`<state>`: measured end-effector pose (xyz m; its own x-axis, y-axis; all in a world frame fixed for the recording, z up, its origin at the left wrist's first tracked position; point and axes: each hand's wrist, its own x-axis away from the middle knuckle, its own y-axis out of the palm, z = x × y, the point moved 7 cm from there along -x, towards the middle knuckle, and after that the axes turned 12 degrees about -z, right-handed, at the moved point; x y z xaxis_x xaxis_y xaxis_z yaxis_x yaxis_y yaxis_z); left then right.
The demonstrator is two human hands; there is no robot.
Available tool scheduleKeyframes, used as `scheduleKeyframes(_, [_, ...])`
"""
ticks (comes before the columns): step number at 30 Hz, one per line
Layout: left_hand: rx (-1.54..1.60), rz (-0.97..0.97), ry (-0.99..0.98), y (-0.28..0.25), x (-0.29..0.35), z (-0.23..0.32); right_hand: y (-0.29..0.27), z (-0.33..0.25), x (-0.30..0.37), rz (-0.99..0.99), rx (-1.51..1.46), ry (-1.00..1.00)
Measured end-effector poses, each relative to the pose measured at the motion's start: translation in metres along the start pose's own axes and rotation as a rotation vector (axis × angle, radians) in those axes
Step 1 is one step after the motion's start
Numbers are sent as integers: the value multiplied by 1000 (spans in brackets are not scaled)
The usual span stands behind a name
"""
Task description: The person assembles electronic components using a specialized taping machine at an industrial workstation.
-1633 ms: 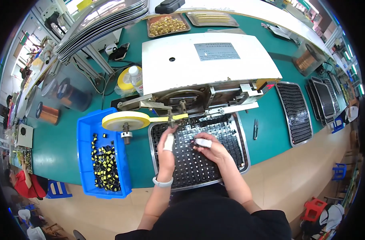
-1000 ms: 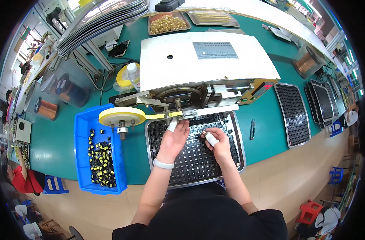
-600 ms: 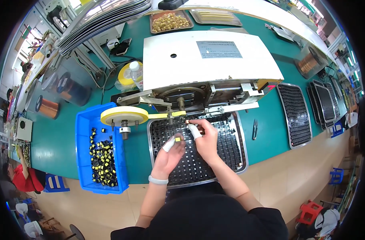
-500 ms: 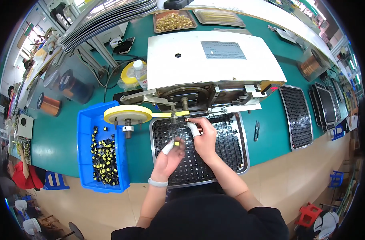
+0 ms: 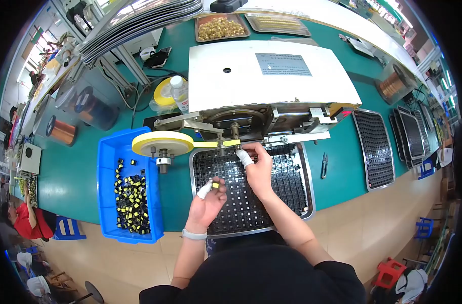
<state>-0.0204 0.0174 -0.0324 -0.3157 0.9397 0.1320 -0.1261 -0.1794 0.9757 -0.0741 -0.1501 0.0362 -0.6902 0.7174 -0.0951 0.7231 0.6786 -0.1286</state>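
Note:
Between thumb and fingers of my left hand (image 5: 204,206) is a small black part wrapped in yellow tape (image 5: 215,185), held above the metal tray (image 5: 312,195) of black parts. The thumb has a white cover. My right hand (image 5: 260,175) is pinched at the spindle (image 5: 235,131) of the white machine (image 5: 210,76); what lies between its fingertips is hidden. A yellow tape strip (image 5: 205,145) runs from the tape roll (image 5: 164,137) to the spindle, next to those fingertips. Left of my hands stands a blue bin (image 5: 105,195) holding many yellow-taped black parts (image 5: 132,202).
Small black-handled snips (image 5: 324,166) lie right of the tray. Another tray of black parts (image 5: 374,147) is farther right. A bottle (image 5: 178,93) stands left of the machine, with copper wire spools (image 5: 62,130) beyond. A tray of gold-coloured parts (image 5: 220,28) sits behind.
My left hand has moved a little left and toward me, carrying the taped part away from the spindle. My right hand stays at the spindle, with its fingers shifted slightly.

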Motion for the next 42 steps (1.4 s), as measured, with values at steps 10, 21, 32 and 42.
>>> scheduleKeyframes(10, [29,8,-24,3,-14,-2,-7,52,18,-296,-350,293])
scheduleKeyframes(21, [-96,-39,-115,15,-80,-8,-41,30,34,-244,-46,315])
scheduleKeyframes(32, [-91,-133,-131,30,-61,-21,-36,24,23,-62,-31,147])
scheduleKeyframes(42, [-131,-28,15,15,1,6,7,-6,6,21,71,127])
